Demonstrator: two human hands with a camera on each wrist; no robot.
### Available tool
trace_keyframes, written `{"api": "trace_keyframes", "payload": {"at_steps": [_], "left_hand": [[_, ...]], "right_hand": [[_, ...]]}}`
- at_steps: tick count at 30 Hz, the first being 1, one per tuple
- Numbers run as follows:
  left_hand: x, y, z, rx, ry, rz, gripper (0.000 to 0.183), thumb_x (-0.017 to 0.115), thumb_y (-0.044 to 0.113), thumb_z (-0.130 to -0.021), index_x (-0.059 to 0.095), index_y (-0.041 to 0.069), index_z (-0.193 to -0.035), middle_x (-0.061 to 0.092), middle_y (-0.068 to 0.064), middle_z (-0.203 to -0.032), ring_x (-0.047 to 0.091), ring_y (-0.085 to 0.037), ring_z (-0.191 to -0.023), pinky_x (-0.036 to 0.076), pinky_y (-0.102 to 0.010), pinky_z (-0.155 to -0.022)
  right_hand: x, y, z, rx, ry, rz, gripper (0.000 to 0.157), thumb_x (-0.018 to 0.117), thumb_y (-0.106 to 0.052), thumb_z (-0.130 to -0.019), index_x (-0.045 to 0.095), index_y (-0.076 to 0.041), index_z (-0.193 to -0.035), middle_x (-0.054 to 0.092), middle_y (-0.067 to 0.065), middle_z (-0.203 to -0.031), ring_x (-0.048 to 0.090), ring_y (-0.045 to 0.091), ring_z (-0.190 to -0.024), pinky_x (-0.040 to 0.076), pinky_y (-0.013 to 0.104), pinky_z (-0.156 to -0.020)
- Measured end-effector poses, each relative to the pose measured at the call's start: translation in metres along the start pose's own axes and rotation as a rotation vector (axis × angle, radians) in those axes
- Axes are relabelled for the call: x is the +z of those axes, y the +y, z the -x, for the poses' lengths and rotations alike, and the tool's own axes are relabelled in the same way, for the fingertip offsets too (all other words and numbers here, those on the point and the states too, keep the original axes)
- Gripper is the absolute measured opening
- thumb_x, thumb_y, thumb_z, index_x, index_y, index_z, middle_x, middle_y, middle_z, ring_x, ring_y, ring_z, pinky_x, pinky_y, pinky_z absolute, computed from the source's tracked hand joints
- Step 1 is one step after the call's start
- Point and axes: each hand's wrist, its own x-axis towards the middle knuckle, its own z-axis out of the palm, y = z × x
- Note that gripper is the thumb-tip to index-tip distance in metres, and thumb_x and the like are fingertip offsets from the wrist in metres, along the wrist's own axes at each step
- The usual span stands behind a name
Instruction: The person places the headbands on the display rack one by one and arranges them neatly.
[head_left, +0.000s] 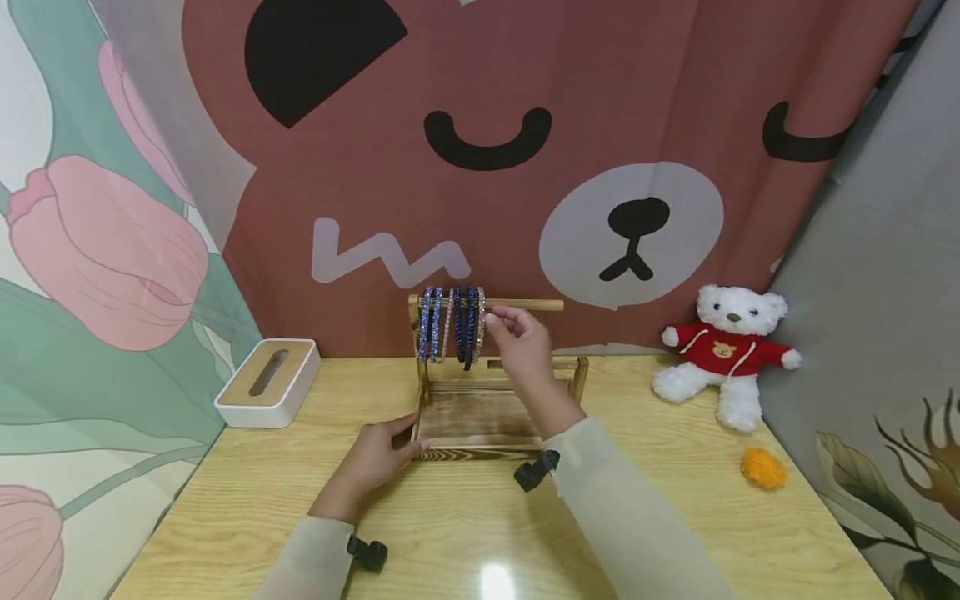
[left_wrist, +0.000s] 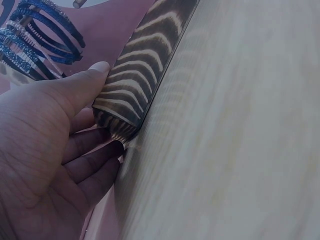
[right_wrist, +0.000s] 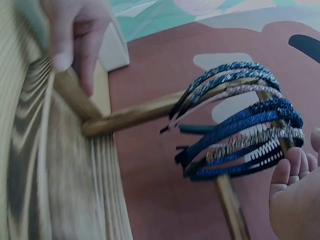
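A wooden headband rack (head_left: 480, 453) stands on the table, with several glittery headbands (head_left: 437, 325) hung over its upper rod, blue ones and a pale pink one among them. Outermost to the right hangs a silvery rhinestone headband (head_left: 481, 325). My right hand (head_left: 521, 346) pinches at its edge near the rod, thumb and fingertips drawn together; in the right wrist view the curled fingers (right_wrist: 295, 167) are beside the rod. At the front left corner of the rack's base, my left hand (head_left: 375, 458) holds on, its thumb (left_wrist: 95, 75) along the striped wood and the other fingers around the corner.
A white tissue box (head_left: 270, 383) with a wooden lid is at the table's left. To the right sits a white teddy bear (head_left: 726, 354) in a red hoodie, with an orange fluffy ball (head_left: 763, 468) in front. A printed curtain (head_left: 495, 217) hangs directly behind the rack.
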Motion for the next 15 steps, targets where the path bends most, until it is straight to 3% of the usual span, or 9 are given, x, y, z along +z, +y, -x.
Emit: {"api": "trace_keyframes", "payload": {"at_steps": [7,15], "left_hand": [[-0.003,-0.006,0.000,0.008,0.001,-0.021,0.067,0.076,0.045,-0.104,0.057,0.015,-0.160,0.061,-0.019,-0.157,0.056,-0.041,-0.148,0.048,-0.060,-0.122],[-0.008,-0.009,0.005,-0.008,0.002,-0.028,0.065,0.076,0.041,-0.104,0.056,0.016,-0.161,0.060,-0.020,-0.157,0.056,-0.042,-0.147,0.048,-0.062,-0.120]], "right_hand": [[-0.030,0.018,0.030,-0.194,0.039,0.158,0.023,0.077,-0.029,-0.105,0.079,-0.011,-0.119,0.075,0.006,-0.099,0.063,0.020,-0.086,0.051,0.024,-0.068],[-0.078,0.046,0.057,-0.286,0.001,0.323,0.019,0.075,-0.029,-0.107,0.079,-0.012,-0.114,0.077,0.009,-0.095,0.066,0.015,-0.084,0.053,0.023,-0.070]]}}
